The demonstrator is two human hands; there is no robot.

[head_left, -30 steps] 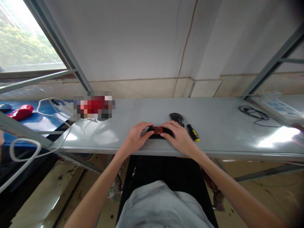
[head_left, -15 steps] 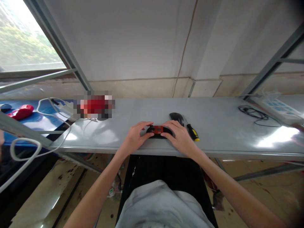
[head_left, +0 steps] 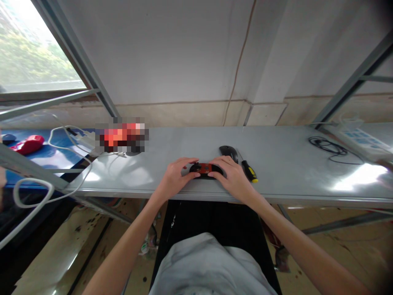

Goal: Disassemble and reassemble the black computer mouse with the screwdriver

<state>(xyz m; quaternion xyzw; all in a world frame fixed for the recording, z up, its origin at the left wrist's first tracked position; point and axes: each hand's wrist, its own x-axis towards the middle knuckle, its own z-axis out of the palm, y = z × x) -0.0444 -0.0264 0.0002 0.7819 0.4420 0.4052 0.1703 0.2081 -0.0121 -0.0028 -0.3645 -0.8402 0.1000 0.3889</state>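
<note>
An opened dark mouse body with a reddish-brown circuit board lies sideways near the front edge of the grey table. My left hand grips its left end, thumb in front and fingers behind. Its right end is gripped by my right hand in the same way. Just behind my right hand sits a black curved mouse cover, partly hidden by the fingers. A screwdriver with a black and yellow handle lies to the right of that hand.
The grey table carries a coiled black cable and a white power strip at the right. A pixelated red item and a white cable are at the left. Beyond the frame, a red mouse rests on a blue surface.
</note>
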